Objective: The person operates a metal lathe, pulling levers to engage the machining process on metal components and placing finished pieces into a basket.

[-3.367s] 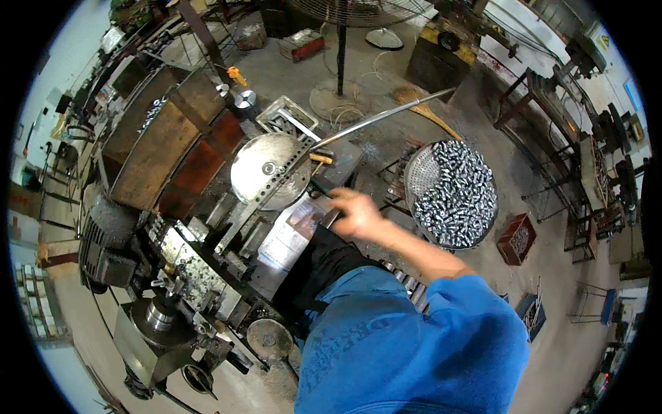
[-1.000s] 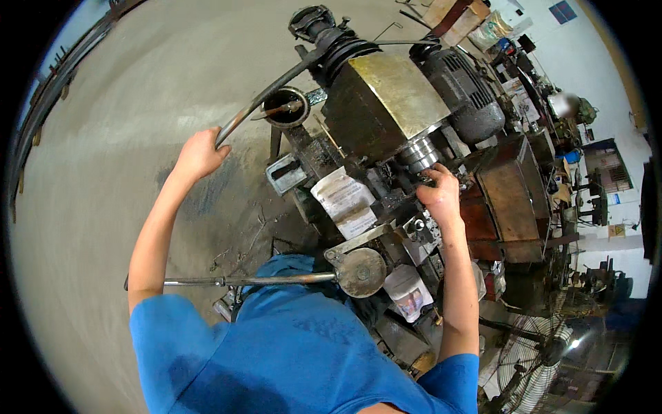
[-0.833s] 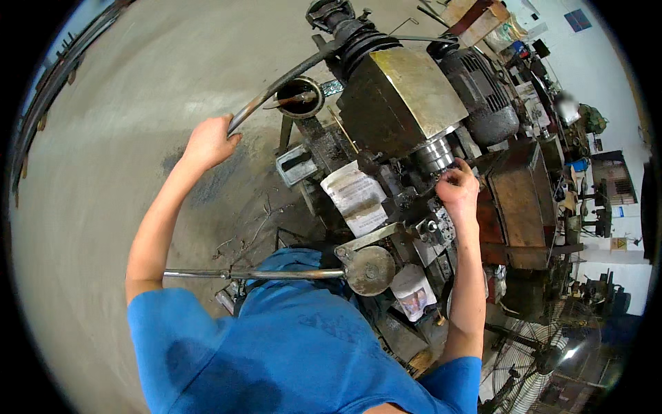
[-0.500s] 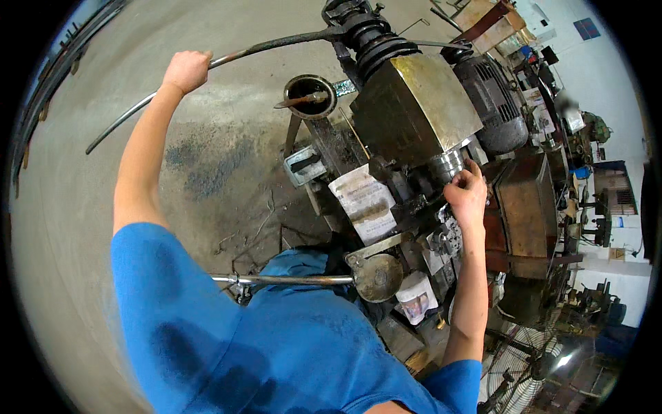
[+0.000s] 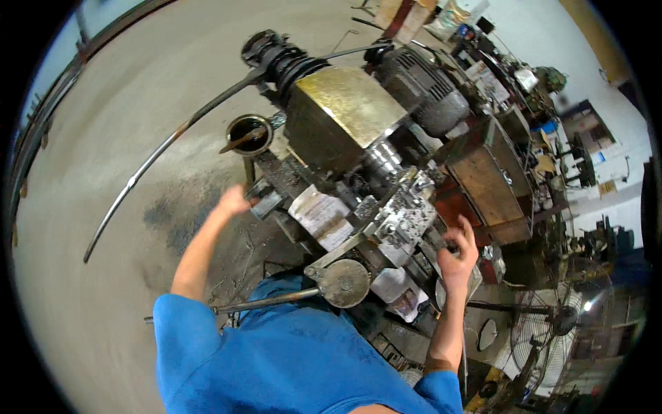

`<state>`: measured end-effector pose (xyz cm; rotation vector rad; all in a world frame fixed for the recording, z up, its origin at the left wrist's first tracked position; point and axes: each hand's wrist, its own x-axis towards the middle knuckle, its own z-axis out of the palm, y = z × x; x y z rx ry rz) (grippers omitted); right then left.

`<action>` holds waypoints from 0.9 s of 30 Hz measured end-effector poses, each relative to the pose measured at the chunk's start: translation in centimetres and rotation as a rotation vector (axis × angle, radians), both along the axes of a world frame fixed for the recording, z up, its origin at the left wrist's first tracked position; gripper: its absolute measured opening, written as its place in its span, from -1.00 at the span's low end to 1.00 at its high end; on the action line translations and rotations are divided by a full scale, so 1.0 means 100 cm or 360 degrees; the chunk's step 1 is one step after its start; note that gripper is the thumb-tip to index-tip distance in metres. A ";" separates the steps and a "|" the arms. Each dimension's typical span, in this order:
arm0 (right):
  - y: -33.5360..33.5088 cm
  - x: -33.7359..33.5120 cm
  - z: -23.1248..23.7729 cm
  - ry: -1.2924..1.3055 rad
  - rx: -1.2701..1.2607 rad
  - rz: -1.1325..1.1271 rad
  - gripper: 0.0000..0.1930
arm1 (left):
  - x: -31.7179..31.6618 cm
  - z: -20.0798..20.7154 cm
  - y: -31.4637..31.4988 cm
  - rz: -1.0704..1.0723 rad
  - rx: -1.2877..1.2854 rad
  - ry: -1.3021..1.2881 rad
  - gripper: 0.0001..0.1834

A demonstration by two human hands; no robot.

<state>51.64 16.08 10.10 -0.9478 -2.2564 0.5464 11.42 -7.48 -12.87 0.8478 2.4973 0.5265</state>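
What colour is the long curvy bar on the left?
The bar is silvery low down, blackish up top, rusty brown between; best seen in the head view.

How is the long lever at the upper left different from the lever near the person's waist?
The long lever bends in a curve; the waist lever looks nearly straight. The long lever runs up to the dark pulley assembly, whereas the waist lever meets a round disc. Both are metal bars with shiny parts.
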 end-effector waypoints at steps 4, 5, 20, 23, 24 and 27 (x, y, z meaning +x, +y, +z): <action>-0.011 0.092 -0.020 -0.0191 0.0023 -0.0266 -0.75 | 0.012 -0.036 0.023 -0.0473 -0.0344 0.0326 -0.51; -0.013 0.114 -0.026 -0.0214 -0.0179 -0.0408 -0.74 | 0.003 -0.036 0.026 -0.0644 -0.0339 0.0484 -0.59; -0.060 0.420 -0.170 -0.1345 -0.0218 -0.1867 -0.81 | -0.051 -0.043 -0.018 -0.0236 -0.0407 0.0306 -0.59; -0.108 0.394 -0.178 -0.1306 -0.0073 -0.1932 -0.80 | -0.051 -0.051 -0.048 -0.0139 -0.0580 -0.0017 -0.62; -0.129 0.380 -0.177 -0.1262 0.0113 -0.1848 -0.79 | -0.047 -0.055 -0.059 -0.0213 -0.0508 0.0013 -0.64; -0.174 0.329 -0.175 -0.1243 -0.0216 -0.2006 -0.75 | -0.040 -0.063 -0.075 -0.0157 -0.0478 -0.0238 -0.69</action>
